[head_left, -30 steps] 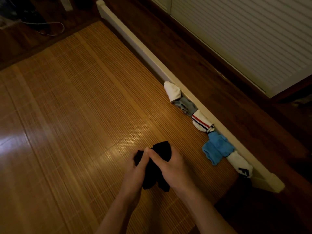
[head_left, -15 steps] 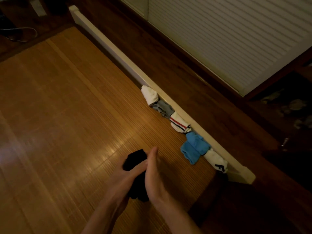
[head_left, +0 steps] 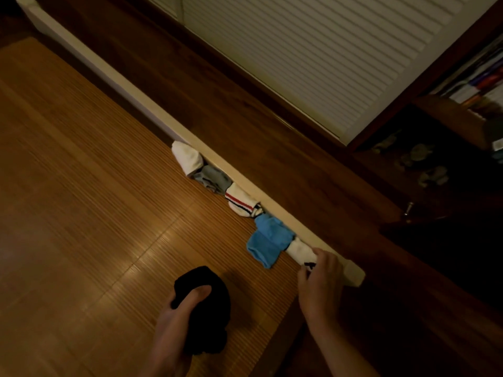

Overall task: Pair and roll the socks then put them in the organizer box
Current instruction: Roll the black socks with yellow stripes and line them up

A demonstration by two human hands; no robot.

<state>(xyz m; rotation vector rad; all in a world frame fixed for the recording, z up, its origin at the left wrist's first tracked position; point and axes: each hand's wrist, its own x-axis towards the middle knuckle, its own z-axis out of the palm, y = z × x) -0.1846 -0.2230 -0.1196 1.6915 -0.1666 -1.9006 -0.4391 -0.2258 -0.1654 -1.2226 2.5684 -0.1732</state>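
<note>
My left hand (head_left: 177, 319) grips a bundle of black socks (head_left: 206, 306) just above the bamboo mat (head_left: 81, 213). A row of rolled socks lies along the white board (head_left: 272, 197): a white roll (head_left: 186, 157), a grey roll (head_left: 215, 178), a white roll with red and dark stripes (head_left: 241, 202), a blue pair (head_left: 269, 238), and a white roll with a black logo (head_left: 300, 251). My right hand (head_left: 319, 278) has its fingers curled on the near end of that last white roll. No organizer box is in view.
Dark wooden floor (head_left: 272, 131) runs beyond the white board, up to a white slatted door (head_left: 326, 50). A dark shelf with books (head_left: 479, 85) stands at the right. The mat's near right edge drops to dark floor by my right forearm.
My right hand has left the black socks and moved right to the white logo roll. My left hand alone now holds the black bundle. The view has swung right.
</note>
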